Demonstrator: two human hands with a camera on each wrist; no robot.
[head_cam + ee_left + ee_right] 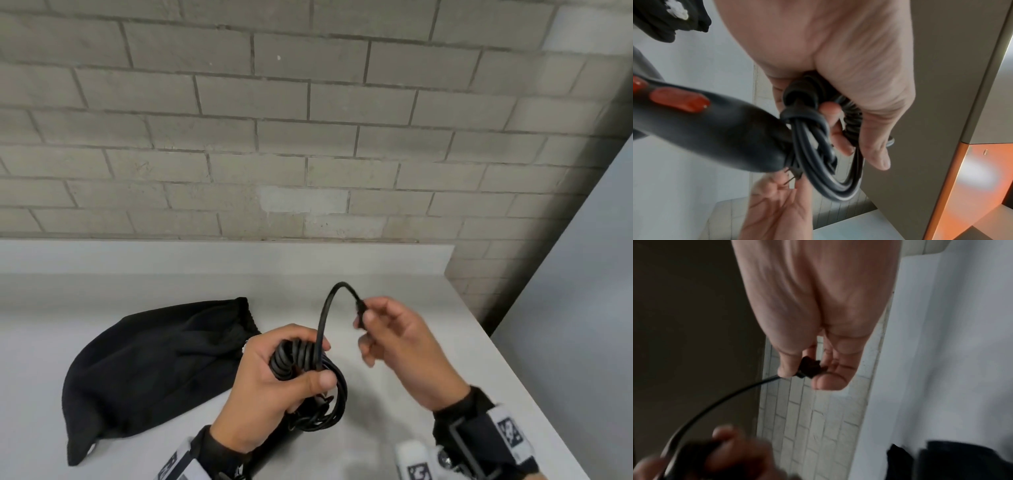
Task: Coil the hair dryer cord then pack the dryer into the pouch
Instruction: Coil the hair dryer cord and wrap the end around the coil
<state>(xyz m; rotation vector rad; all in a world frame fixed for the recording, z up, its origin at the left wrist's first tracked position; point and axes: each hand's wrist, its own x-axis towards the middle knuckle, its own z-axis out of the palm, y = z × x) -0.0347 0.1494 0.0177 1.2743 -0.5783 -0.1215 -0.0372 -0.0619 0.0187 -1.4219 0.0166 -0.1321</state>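
At nine o'clock on the counter (394,301) lies the pouch (150,370) — black, soft, limp, its gathered mouth turned towards my hands. I judge it will need holding open by the rim. My left hand (274,383) is clenched round the coiled cord (301,359), loops bunched in the fist and hanging below it. The dryer (705,129) hangs there too, its handle with orange switches hard against the coil. It looks like the heavy part, so I'd carry it by that handle. Towards three o'clock my right hand (400,342) pinches the plug (809,368) between thumb and fingertips — the last springy arc of cord rises between my hands. It's rubbery and stiff enough to unwind if I loosen my fist.
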